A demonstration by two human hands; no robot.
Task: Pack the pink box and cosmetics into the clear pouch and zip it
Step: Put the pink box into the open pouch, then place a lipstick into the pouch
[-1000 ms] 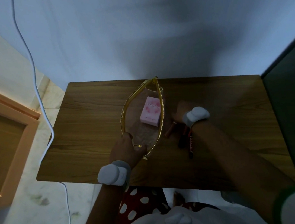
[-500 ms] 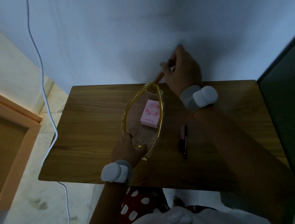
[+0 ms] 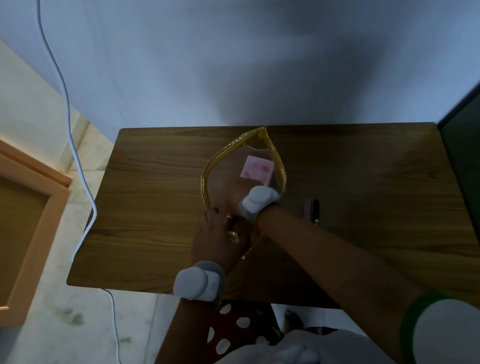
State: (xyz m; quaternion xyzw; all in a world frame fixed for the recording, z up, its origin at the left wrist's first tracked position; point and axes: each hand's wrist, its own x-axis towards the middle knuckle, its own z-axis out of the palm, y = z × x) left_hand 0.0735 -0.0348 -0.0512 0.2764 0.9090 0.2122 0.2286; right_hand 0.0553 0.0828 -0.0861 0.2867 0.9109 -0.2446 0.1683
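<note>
Right hand has come down from above the far table edge and is now plunged through the mouth of the clear pouch, wrist band at the opening; half a second ago it was raised with a slim cosmetic pinched in the fingertips. Whether that item is now released or still held cannot be told: the hand is seen only dimly through the plastic, fingers not resolved.

Left hand sits at the near end of the pouch, fingers closed on the gold zipper edge, holding the mouth open and the pouch in place.

Pink box lies inside the pouch, toward the far right side, just beyond the right hand. Pouch lies flat on the table, zipper fully parted. One dark slim cosmetic remains on the table, just right of the right forearm, outside the pouch.

Risks, as judged from here:
- Withdrawing the right hand may drag the soft pouch wall or the box back out if the left-hand grip slackens.
- Forearm passes close to the remaining cosmetic; a sweep on exit could roll it toward the table edge.
- Zipping early would leave that item out.
</note>
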